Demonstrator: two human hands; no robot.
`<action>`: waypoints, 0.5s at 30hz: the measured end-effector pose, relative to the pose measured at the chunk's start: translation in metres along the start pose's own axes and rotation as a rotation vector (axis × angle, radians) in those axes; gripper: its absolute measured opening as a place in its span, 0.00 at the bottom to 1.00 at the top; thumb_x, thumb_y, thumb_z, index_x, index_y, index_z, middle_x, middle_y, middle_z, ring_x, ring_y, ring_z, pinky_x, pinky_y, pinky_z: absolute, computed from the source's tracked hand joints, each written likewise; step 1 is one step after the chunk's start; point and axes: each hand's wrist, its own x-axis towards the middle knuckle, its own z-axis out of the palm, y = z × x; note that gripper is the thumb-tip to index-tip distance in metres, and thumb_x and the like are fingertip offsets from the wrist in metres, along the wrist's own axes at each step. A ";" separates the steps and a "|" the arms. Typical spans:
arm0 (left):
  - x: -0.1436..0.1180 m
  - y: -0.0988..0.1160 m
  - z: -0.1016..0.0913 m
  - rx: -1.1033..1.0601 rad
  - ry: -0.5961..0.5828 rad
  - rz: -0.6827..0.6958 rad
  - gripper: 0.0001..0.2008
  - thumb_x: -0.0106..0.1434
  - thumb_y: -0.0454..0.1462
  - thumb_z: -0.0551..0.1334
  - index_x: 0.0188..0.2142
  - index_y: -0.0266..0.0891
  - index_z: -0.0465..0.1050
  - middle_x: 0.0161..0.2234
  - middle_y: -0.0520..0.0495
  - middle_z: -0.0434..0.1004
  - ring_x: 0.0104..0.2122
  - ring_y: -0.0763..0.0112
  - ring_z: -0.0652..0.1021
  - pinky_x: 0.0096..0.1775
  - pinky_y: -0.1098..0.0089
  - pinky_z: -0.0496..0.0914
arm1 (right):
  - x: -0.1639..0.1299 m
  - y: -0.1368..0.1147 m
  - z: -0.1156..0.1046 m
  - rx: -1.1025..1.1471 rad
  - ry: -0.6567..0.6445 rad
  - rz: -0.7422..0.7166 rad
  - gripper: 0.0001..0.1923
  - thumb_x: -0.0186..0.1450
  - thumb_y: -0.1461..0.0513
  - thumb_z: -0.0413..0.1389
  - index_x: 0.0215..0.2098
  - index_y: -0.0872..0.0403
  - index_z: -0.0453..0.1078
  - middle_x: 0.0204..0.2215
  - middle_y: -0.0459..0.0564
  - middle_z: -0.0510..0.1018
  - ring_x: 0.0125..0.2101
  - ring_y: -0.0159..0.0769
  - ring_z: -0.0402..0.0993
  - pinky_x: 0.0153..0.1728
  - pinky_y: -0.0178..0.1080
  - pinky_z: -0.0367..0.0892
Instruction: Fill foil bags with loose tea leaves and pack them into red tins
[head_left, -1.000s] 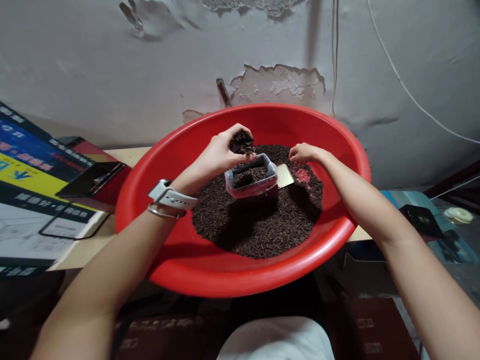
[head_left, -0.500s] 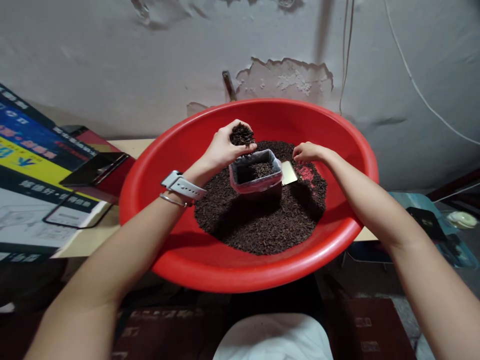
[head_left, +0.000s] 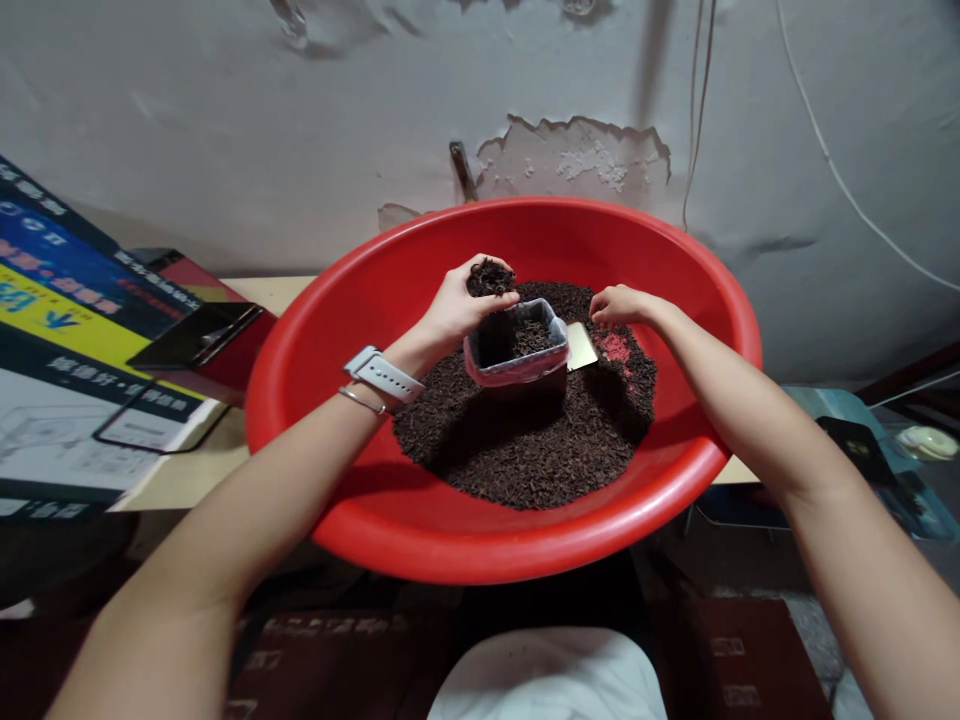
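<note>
My left hand (head_left: 459, 300) is closed around a clump of dark dry tea leaves (head_left: 491, 279), palm turned inward, just above a small box (head_left: 517, 372) lined with a clear plastic bag. Some leaves lie inside the box, which stands in the heap of loose tea (head_left: 517, 460). To the right of the box lies a pale gold lid (head_left: 580, 346), flat on the tea. My right hand (head_left: 624, 304) hovers over or touches the tea beyond that lid, its fingers curled down; whether they hold any leaves is hidden.
A wide red plastic basin (head_left: 480, 555) holds the heap and rests on a light wooden board (head_left: 169, 480). Printed cartons (head_left: 82, 330) and a dark red box (head_left: 240, 350) stand at the left. The peeling wall (head_left: 337, 130) rises close behind the basin.
My left hand, with the tea leaves in it, has come slightly lower over the box. My right hand stays nearly in place. The view has shifted a little.
</note>
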 end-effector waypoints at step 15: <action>-0.002 0.001 0.000 -0.111 -0.040 -0.087 0.17 0.52 0.37 0.70 0.41 0.35 0.76 0.45 0.40 0.80 0.48 0.58 0.77 0.56 0.55 0.68 | 0.111 0.009 0.023 -0.260 -0.283 0.052 0.15 0.68 0.68 0.50 0.47 0.66 0.74 0.56 0.56 0.74 0.53 0.33 0.72 0.55 0.35 0.61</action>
